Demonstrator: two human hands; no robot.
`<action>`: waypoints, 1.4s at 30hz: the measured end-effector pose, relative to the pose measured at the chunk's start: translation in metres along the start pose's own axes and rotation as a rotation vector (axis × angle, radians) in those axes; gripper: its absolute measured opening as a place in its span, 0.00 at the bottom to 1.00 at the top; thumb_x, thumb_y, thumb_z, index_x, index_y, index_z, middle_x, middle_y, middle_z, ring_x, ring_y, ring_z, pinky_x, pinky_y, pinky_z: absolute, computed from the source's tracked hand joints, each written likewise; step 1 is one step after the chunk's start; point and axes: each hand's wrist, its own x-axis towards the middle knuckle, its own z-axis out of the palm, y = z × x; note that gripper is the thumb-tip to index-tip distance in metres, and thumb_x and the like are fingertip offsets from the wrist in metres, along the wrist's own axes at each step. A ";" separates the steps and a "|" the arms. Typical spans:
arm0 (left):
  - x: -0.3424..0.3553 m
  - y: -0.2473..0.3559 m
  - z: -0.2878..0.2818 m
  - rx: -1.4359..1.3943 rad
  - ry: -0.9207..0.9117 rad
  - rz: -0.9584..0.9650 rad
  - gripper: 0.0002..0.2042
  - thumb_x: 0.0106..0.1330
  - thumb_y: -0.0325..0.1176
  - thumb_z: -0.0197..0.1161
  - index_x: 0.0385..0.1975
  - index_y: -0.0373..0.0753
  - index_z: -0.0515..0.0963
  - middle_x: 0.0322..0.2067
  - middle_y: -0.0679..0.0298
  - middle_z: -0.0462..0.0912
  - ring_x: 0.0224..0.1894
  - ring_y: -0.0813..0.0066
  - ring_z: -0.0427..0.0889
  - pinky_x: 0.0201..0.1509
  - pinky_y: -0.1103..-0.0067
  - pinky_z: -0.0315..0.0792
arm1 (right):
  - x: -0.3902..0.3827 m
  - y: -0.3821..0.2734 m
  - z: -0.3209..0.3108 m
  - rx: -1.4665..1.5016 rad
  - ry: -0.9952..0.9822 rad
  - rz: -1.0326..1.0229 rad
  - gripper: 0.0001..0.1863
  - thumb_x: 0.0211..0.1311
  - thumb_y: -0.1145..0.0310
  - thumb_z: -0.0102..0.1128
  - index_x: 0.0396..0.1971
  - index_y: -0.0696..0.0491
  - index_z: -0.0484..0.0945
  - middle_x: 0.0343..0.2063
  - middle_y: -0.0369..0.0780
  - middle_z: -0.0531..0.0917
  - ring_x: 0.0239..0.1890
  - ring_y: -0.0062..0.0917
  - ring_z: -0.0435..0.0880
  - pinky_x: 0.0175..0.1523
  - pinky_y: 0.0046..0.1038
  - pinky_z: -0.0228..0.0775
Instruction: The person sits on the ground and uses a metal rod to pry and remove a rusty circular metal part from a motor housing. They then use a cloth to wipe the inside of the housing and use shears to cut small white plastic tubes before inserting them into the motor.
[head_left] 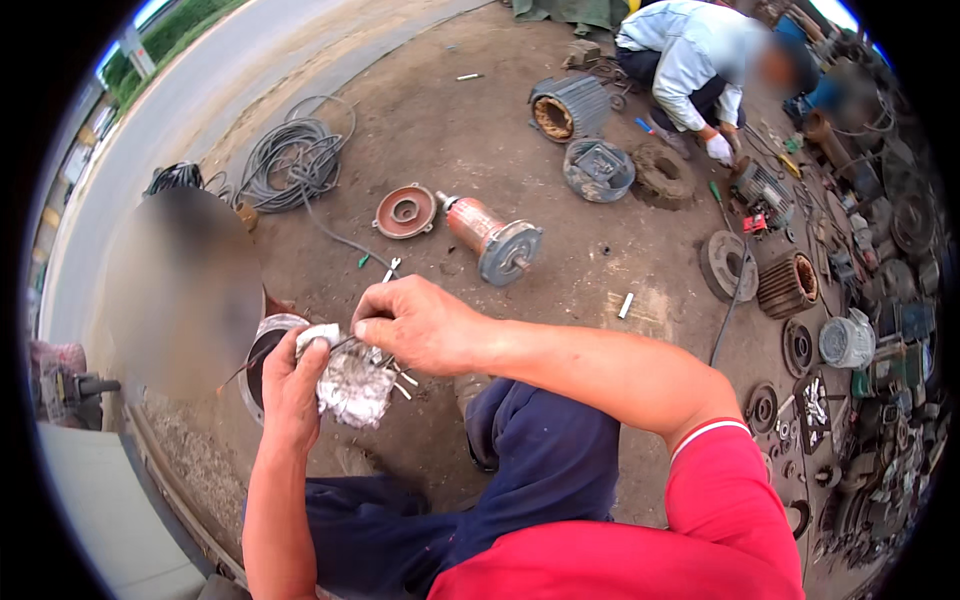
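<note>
In my left hand (296, 390) is a white crumpled rag (357, 388), smudged grey, pinched with the thumb on top. My right hand (425, 325) is closed just beside it, thumb and forefinger pressed together on a thin dark strand that runs toward the left hand. Short thin white pieces (404, 386) stick out by the rag. Behind my left hand stands a round metal housing (252, 385), its rim partly covered by the fingers. An open-end wrench (392, 268) lies on the ground just beyond my right hand.
Ahead lie a red flanged cover (405, 211), a red rotor (478, 226), a finned motor housing (572, 107) and coiled cable (292, 160). A co-worker (690, 60) crouches at far right. Several motor parts (790, 283) line the right side. A blurred person (180, 300) is at left.
</note>
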 end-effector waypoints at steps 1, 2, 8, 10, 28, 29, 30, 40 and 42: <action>-0.005 -0.009 -0.015 0.088 -0.036 -0.003 0.12 0.69 0.36 0.63 0.44 0.35 0.77 0.37 0.70 0.79 0.39 0.83 0.77 0.46 0.81 0.72 | 0.006 0.006 0.006 -0.002 -0.021 0.034 0.12 0.66 0.67 0.58 0.38 0.62 0.80 0.27 0.43 0.84 0.27 0.26 0.82 0.36 0.33 0.75; -0.012 -0.015 -0.027 0.155 -0.051 0.011 0.14 0.68 0.40 0.65 0.43 0.35 0.77 0.35 0.72 0.78 0.38 0.85 0.74 0.44 0.83 0.69 | 0.010 0.003 0.012 -0.102 -0.026 0.064 0.11 0.65 0.68 0.57 0.37 0.61 0.79 0.27 0.47 0.84 0.29 0.31 0.85 0.37 0.35 0.76; -0.039 -0.029 -0.064 0.425 -0.110 -0.041 0.19 0.71 0.46 0.62 0.40 0.32 0.77 0.32 0.70 0.76 0.34 0.83 0.70 0.38 0.82 0.66 | 0.027 0.027 0.034 -0.542 -0.128 -0.468 0.09 0.54 0.67 0.63 0.26 0.58 0.75 0.25 0.46 0.83 0.31 0.45 0.83 0.33 0.43 0.74; -0.049 -0.005 -0.062 0.398 0.012 -0.245 0.14 0.71 0.37 0.59 0.47 0.34 0.78 0.33 0.65 0.78 0.33 0.76 0.75 0.34 0.75 0.72 | 0.041 0.020 0.046 -0.519 -0.204 -0.495 0.09 0.53 0.68 0.63 0.25 0.58 0.75 0.24 0.47 0.82 0.30 0.46 0.83 0.31 0.43 0.74; -0.110 -0.027 -0.044 0.356 0.352 0.329 0.23 0.79 0.43 0.48 0.59 0.27 0.72 0.52 0.56 0.79 0.51 0.72 0.78 0.57 0.76 0.71 | -0.016 -0.018 0.111 -0.055 -0.061 -0.132 0.08 0.54 0.76 0.58 0.34 0.61 0.81 0.33 0.54 0.84 0.40 0.48 0.84 0.45 0.42 0.75; -0.110 -0.026 -0.045 0.236 0.362 0.305 0.23 0.79 0.43 0.48 0.60 0.28 0.70 0.53 0.56 0.78 0.52 0.71 0.78 0.58 0.76 0.70 | -0.017 -0.019 0.110 -0.022 -0.029 -0.166 0.08 0.54 0.76 0.58 0.34 0.62 0.80 0.34 0.54 0.84 0.41 0.48 0.84 0.46 0.41 0.75; -0.109 -0.025 -0.045 0.116 0.369 0.280 0.23 0.79 0.43 0.49 0.61 0.28 0.69 0.55 0.55 0.77 0.53 0.71 0.78 0.60 0.75 0.69 | -0.017 -0.019 0.109 0.011 0.004 -0.201 0.09 0.55 0.76 0.59 0.35 0.62 0.80 0.34 0.54 0.84 0.41 0.48 0.84 0.46 0.41 0.75; -0.093 0.006 -0.030 0.389 0.080 0.012 0.13 0.77 0.38 0.55 0.41 0.32 0.77 0.35 0.69 0.80 0.36 0.84 0.73 0.42 0.83 0.67 | -0.028 -0.018 0.087 -0.661 -0.115 -0.332 0.15 0.51 0.72 0.63 0.39 0.63 0.77 0.32 0.54 0.85 0.39 0.47 0.86 0.43 0.42 0.77; -0.091 0.009 -0.043 0.396 0.025 -0.046 0.13 0.76 0.39 0.56 0.39 0.33 0.77 0.33 0.70 0.79 0.35 0.84 0.71 0.41 0.83 0.66 | -0.020 -0.018 0.088 -0.804 -0.163 -0.381 0.15 0.51 0.70 0.63 0.39 0.62 0.77 0.30 0.52 0.86 0.37 0.45 0.87 0.40 0.42 0.78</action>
